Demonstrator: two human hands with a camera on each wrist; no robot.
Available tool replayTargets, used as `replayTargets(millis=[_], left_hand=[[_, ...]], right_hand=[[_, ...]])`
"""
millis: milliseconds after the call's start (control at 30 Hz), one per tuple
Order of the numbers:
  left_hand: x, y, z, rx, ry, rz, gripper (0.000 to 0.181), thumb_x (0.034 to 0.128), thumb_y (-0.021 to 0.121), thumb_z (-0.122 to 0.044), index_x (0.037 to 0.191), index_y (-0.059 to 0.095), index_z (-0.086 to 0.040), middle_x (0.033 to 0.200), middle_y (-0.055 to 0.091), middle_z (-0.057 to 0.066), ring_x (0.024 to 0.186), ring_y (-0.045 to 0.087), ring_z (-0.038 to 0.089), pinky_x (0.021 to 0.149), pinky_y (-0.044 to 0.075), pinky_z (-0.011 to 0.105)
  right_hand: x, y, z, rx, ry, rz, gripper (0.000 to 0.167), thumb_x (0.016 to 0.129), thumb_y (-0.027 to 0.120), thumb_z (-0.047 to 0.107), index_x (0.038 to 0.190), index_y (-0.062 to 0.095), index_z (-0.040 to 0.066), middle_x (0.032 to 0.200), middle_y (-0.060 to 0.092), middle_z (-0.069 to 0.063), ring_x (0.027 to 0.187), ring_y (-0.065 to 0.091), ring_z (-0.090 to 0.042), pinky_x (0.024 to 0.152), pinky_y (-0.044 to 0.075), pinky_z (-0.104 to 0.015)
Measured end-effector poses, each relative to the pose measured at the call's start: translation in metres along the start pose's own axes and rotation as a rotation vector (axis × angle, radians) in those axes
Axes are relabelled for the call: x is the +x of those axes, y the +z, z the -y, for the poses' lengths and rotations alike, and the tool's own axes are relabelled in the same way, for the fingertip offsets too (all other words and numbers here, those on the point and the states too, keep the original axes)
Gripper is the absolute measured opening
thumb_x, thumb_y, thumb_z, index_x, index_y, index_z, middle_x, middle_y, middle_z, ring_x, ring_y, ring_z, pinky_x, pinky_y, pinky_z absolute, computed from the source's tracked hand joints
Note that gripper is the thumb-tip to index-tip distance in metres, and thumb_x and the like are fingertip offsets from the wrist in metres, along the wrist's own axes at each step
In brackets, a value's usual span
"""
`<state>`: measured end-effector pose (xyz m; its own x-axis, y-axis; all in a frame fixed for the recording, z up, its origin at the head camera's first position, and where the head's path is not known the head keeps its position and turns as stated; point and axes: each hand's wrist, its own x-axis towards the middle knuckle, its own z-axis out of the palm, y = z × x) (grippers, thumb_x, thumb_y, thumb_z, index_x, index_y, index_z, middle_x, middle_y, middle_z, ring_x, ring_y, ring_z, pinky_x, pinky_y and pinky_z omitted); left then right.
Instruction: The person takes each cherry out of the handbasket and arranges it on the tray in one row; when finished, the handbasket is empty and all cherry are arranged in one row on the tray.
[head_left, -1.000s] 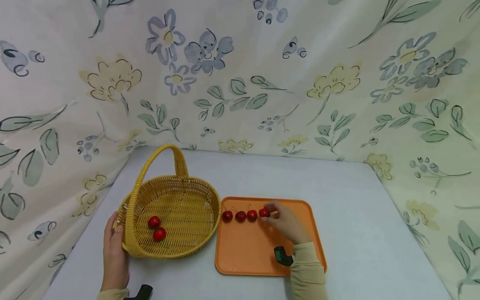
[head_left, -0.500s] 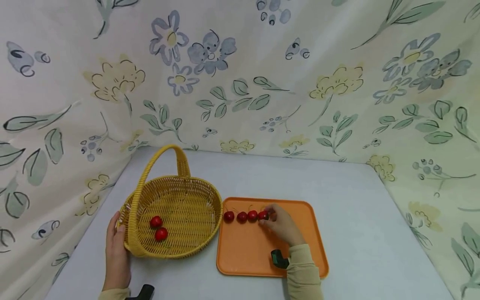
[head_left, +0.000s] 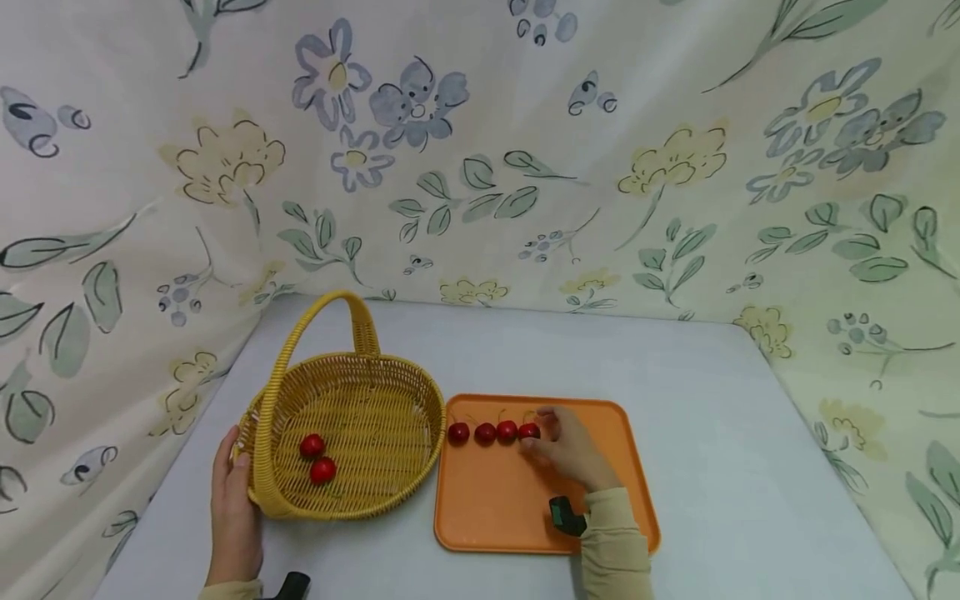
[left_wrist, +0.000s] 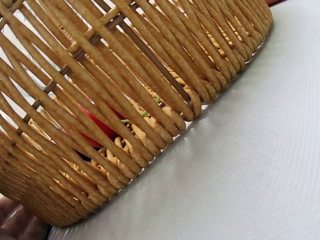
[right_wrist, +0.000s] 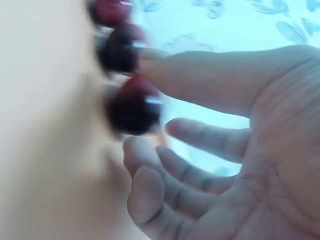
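A yellow wicker basket (head_left: 360,450) with a tall handle stands at the left, holding two red cherries (head_left: 322,470). My left hand (head_left: 235,512) holds the basket by its outer left side; in the left wrist view its fingers (left_wrist: 20,222) show only at the lower corner. On an orange tray (head_left: 510,508) several cherries (head_left: 485,433) sit in a row, stems pointing back. My right hand (head_left: 573,450) is around the rightmost cherry (head_left: 529,431). The right wrist view shows its thumb and fingertips spread about that cherry (right_wrist: 134,107), with gaps between.
The basket's right rim comes close to the tray's left edge. Both stand on a white table (head_left: 720,433). Flower-printed cloth (head_left: 480,167) hangs behind the table and along its sides. A black wrist device (head_left: 567,517) sits by the right sleeve.
The rightmost cherry has come down slightly into line with the others, and the right hand's fingers have loosened from it. The left hand and basket have stayed put.
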<state>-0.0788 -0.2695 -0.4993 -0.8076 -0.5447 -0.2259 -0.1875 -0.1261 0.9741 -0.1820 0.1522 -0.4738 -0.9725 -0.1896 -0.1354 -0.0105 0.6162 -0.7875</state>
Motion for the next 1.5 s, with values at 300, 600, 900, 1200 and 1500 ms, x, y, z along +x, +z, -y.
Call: replayTargets(millis=[300,600,900,1200,1500], left_hand=[[0.002,-0.008,-0.001,-0.004,0.009,-0.033,0.049,0.1018,0.031,-0.048,0.149,0.021,-0.043,0.158,0.013,-0.014,0.138,0.027,0.011,0.103,0.033,0.011],[0.005,-0.008,-0.002,0.007,-0.014,-0.029,0.049,0.1006,0.031,-0.052,0.148,0.021,-0.046,0.158,0.011,-0.016,0.14,0.026,0.013,0.111,0.028,0.022],[0.006,-0.006,0.005,0.002,0.008,-0.001,0.05,0.1006,0.032,-0.052,0.149,0.02,-0.045,0.159,0.007,-0.017,0.145,0.019,0.016,0.118,0.018,0.039],[0.006,-0.002,0.005,0.016,-0.007,-0.002,0.051,0.0992,0.032,-0.056,0.148,0.019,-0.047,0.159,0.007,-0.015,0.145,0.018,0.021,0.117,0.016,0.05],[0.002,-0.002,0.002,0.011,0.023,0.009,0.052,0.1009,0.032,-0.051,0.15,0.019,-0.042,0.159,0.005,-0.017,0.147,0.009,0.019,0.118,0.011,0.05]], right_hand=[[-0.01,-0.04,0.057,0.29,-0.013,0.027,0.038,0.095,0.057,0.039,0.124,0.057,0.015,0.115,0.057,-0.011,0.093,0.057,-0.03,0.081,0.049,-0.04],[0.023,0.016,0.116,0.448,-0.086,0.197,0.029,0.097,0.057,0.029,0.117,0.061,0.009,0.108,0.063,-0.013,0.088,0.065,-0.027,0.084,0.053,-0.046],[0.061,0.108,0.176,0.309,-0.109,0.548,0.027,0.097,0.056,0.019,0.116,0.062,0.001,0.105,0.066,-0.021,0.083,0.068,-0.025,0.08,0.056,-0.04],[0.068,0.166,0.203,0.106,-0.046,0.644,0.016,0.089,0.069,0.025,0.094,0.068,0.01,0.076,0.066,-0.012,0.057,0.061,-0.017,0.052,0.053,-0.026],[0.056,0.194,0.221,-0.312,-0.14,0.52,0.028,0.078,0.079,0.038,0.088,0.066,0.015,0.072,0.058,0.008,0.059,0.052,-0.007,0.054,0.043,-0.019]])
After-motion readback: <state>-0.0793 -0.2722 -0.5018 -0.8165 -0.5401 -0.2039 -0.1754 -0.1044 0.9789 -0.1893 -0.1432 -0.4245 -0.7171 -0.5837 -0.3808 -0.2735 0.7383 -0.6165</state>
